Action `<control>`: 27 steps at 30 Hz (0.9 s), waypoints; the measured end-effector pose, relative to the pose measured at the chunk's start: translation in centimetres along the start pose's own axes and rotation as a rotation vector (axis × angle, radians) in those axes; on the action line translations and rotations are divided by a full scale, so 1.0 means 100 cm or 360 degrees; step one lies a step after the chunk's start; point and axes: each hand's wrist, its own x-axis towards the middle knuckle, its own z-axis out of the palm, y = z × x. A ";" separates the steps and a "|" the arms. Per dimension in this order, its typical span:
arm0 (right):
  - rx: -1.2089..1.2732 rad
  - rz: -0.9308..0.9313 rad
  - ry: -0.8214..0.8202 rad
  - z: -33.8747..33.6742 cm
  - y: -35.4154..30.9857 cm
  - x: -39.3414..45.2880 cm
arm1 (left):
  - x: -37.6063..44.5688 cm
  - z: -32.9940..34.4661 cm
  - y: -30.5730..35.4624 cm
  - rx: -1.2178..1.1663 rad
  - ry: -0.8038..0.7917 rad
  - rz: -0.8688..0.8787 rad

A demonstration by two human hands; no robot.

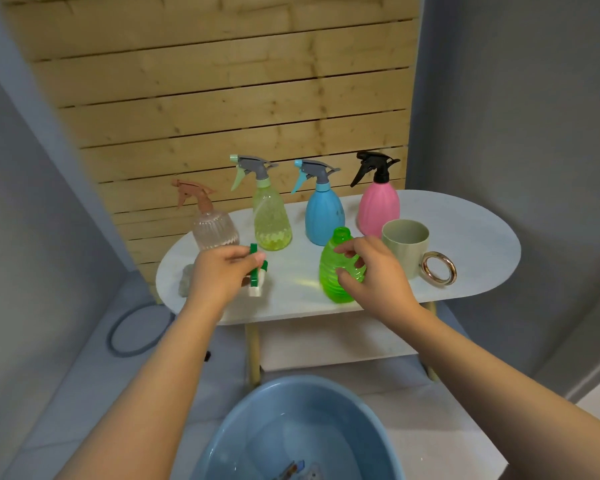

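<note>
Centrally, fingers of the right hand (378,271) are wrapping the uncapped translucent green ribbed plastic bottle (333,284), standing on the white oval bench (482,244); at its nine o'clock, the left hand (215,271) is pinching a green-and-white plastic trigger head (256,282).

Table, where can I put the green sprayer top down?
Bare tabletop lies between the left hand, holding the sprayer top, and the green bottle in the right hand. The rounded end right of the mug is free too. The back row of four spray bottles is crowded.

Grey walls (520,98) flank pale wooden slats (222,81) behind a white oval table (482,244).
</note>
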 end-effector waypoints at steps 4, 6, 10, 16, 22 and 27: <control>0.0167 -0.0201 -0.0341 -0.002 -0.013 -0.001 | -0.017 -0.005 0.024 -0.0450 -0.0194 -0.0246; 0.0241 -0.0197 -0.0488 -0.003 -0.020 -0.002 | -0.022 -0.002 0.031 -0.0800 -0.0252 -0.0354; 0.0268 -0.0243 -0.0325 -0.004 -0.027 -0.001 | -0.031 0.012 0.050 -0.1470 -0.0195 -0.0586; 0.0535 -0.0202 0.0032 -0.027 -0.043 0.011 | -0.027 0.029 0.072 -0.1784 -0.0198 -0.0581; 0.0908 0.0047 0.0097 -0.037 -0.043 0.026 | -0.020 0.052 0.071 -0.1549 -0.0326 -0.0471; 0.1166 0.0233 0.0192 -0.056 -0.048 0.048 | -0.014 0.065 0.049 -0.0245 -0.0396 0.0008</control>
